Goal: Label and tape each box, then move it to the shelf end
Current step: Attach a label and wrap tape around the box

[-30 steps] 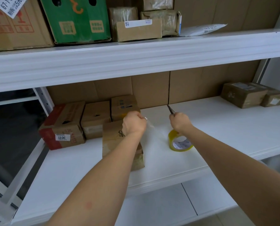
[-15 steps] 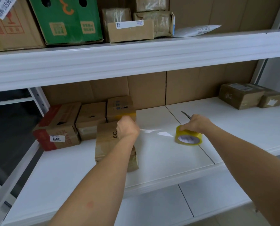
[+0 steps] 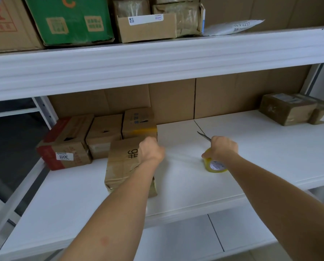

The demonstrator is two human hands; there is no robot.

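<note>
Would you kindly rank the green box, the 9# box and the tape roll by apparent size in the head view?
1. green box, though cropped
2. 9# box, partly hidden and nearer the camera, so unsure against the green box
3. tape roll

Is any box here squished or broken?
Yes. The box marked 9#, under the left hand, looks battered: its front is creased and dented, with wrinkled old tape. The box with the 3011 label also has a torn hole on top.
</note>
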